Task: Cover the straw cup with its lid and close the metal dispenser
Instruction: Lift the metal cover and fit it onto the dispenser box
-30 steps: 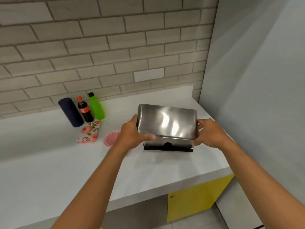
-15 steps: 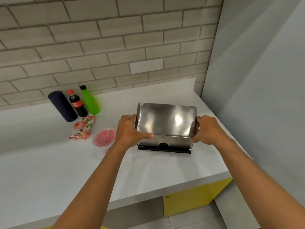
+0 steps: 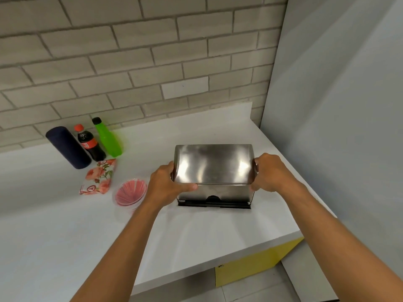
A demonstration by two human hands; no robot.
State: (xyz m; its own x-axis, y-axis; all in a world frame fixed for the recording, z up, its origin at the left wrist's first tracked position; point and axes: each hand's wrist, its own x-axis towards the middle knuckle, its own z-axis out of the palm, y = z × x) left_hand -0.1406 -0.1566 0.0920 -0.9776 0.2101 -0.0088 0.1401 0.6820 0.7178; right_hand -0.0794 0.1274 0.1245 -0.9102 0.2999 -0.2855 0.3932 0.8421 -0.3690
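Left hand gripped the left end of the shiny curved steel dispenser cover, thumb on its front lip; right hand clamped the opposite end, prob. to lower it evenly onto the metal dispenser box at the white counter's right w/o skewing. Just left stood the clear plastic cup of pink straws; lid on or off, can't tell. Beyond: floral packet, bottles.
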